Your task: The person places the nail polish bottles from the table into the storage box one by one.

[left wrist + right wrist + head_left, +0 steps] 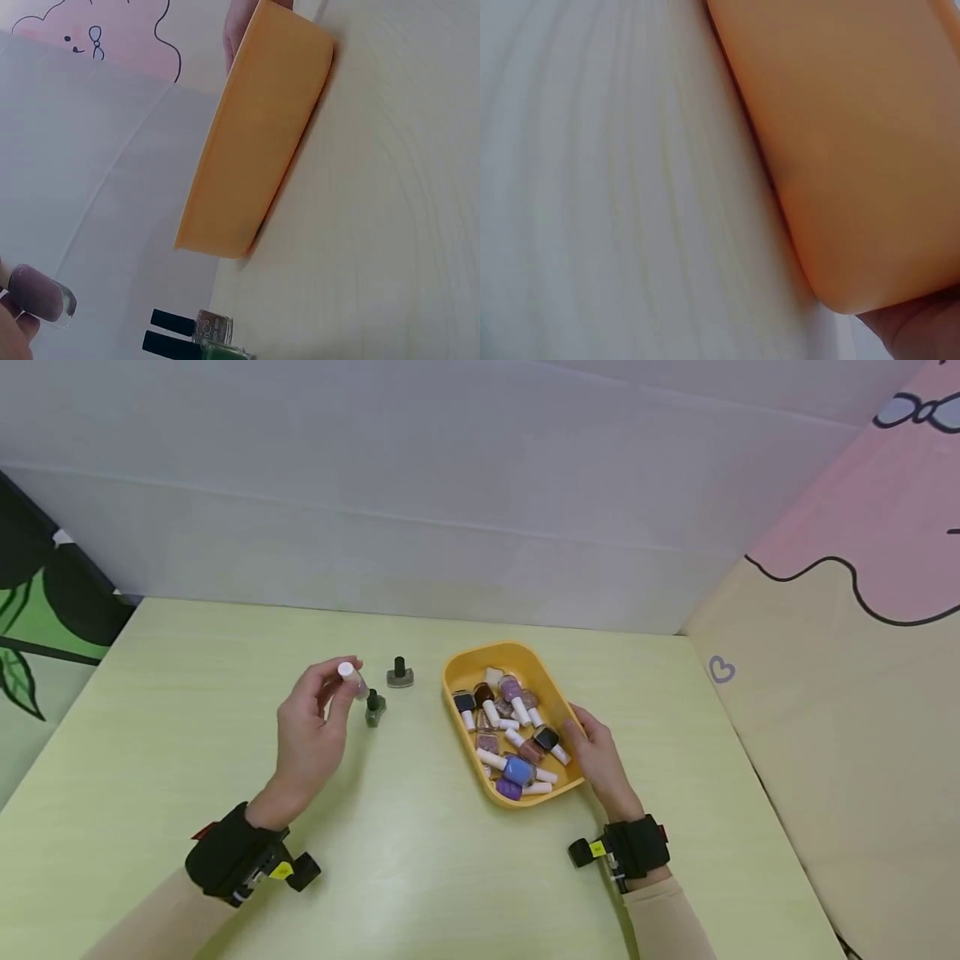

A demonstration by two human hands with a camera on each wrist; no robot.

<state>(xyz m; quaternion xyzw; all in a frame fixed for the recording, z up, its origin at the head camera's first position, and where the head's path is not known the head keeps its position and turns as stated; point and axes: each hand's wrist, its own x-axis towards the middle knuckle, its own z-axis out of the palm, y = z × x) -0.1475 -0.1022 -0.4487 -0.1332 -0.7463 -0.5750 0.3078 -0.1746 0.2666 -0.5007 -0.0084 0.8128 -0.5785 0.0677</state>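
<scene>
In the head view my left hand (309, 731) pinches a nail polish bottle (352, 678) with a white cap, raised above the table. Its mauve glass (37, 294) faces the left wrist camera. Just beyond it, a green nail polish bottle (375, 710) with a black cap stands upright. Further back is a grey-brown, black-capped bottle (400, 677). My right hand (602, 758) grips the right side of a yellow basket (536, 665), thumb over the rim. Several polish bottles lie jumbled inside, among them a blue one (517, 770) and a purple one (508, 789).
The pale wooden table (420, 868) extends around the basket. Along its back edge rises a grey-white wall (420, 527). On the right stands a beige and pink wall (862, 693) with drawn lines. Black wrist cameras sit on both wrists.
</scene>
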